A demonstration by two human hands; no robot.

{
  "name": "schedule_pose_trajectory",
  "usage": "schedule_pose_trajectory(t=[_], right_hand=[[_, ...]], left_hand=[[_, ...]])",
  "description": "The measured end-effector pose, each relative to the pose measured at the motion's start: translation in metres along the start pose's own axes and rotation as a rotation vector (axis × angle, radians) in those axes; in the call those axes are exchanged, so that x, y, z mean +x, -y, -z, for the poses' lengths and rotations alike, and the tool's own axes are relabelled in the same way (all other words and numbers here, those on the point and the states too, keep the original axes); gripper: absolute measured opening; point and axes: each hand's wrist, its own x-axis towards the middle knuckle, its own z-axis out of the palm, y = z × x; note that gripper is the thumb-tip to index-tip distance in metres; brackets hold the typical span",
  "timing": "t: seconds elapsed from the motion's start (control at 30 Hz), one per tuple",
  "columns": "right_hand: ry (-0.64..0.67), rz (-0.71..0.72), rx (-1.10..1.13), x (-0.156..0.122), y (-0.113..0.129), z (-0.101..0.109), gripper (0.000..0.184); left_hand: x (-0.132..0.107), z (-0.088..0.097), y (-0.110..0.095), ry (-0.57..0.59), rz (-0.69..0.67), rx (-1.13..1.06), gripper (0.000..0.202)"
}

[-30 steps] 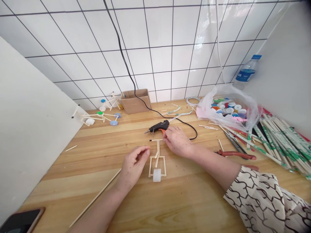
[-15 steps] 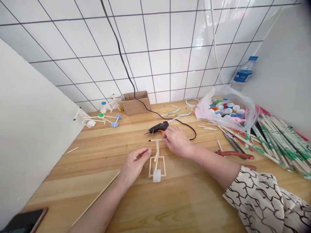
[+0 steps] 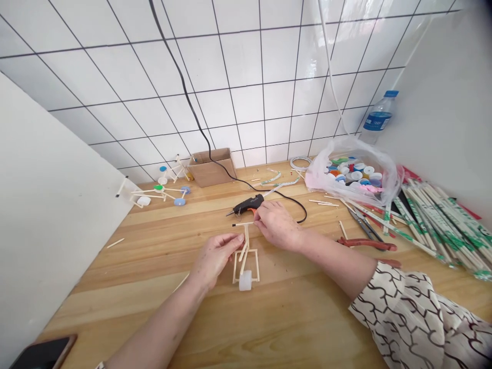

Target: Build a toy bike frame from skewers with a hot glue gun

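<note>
A small frame of wooden sticks (image 3: 258,265) stands on the table between my hands, with a white bottle-cap wheel (image 3: 245,280) at its near end and a dark-tipped crossbar on top. My right hand (image 3: 277,224) pinches the right end of that crossbar. From the left, my left hand (image 3: 220,257) has its thumb and fingers closed at the upright stick below the crossbar; its fingertips are partly hidden behind the thumb. Just beyond my right hand lies a black glue gun (image 3: 248,204) with an orange trigger.
Finished stick models with cap wheels (image 3: 158,189) sit at the back left beside a cardboard box (image 3: 213,171). To the right are a plastic bag of bottle caps (image 3: 315,171), pliers (image 3: 367,243), scissors (image 3: 365,225) and bundled sticks (image 3: 442,220). A phone (image 3: 44,353) lies at front left.
My left hand has moved right, from beside the stick frame to its upright. My right hand keeps its pinch on the crossbar. The camera view has shifted slightly.
</note>
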Motion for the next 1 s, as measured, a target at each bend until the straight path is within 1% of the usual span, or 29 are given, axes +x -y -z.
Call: schedule_pose_trajectory(t=[0.1,0.33,0.63,0.83,0.93,1.0], right_hand=[[0.012,-0.004,0.007,-0.0001,0.0010,0.0020,0.014],[0.020,-0.010,0.027,0.0007,0.0021,0.0038,0.013],[-0.006,0.000,0.070,0.0009,0.0007,0.0011,0.013],[-0.069,0.022,0.131,0.0000,-0.0008,-0.0004,0.007],[-0.126,0.029,0.160,-0.0008,-0.0008,0.0004,0.007],[-0.191,0.035,0.189,-0.0018,-0.0008,0.0012,0.009]], left_hand=[[0.0008,-0.0022,-0.0012,-0.036,0.032,-0.015,0.037],[0.0030,-0.0040,-0.0066,-0.030,0.027,-0.001,0.036],[0.0084,-0.0044,-0.0034,-0.034,0.050,-0.037,0.032],[0.0089,-0.0036,-0.0032,-0.018,0.075,-0.084,0.031],[0.0097,-0.0018,-0.0018,-0.012,0.088,-0.115,0.033],[0.0099,-0.0003,-0.0014,-0.009,0.096,-0.136,0.033]])
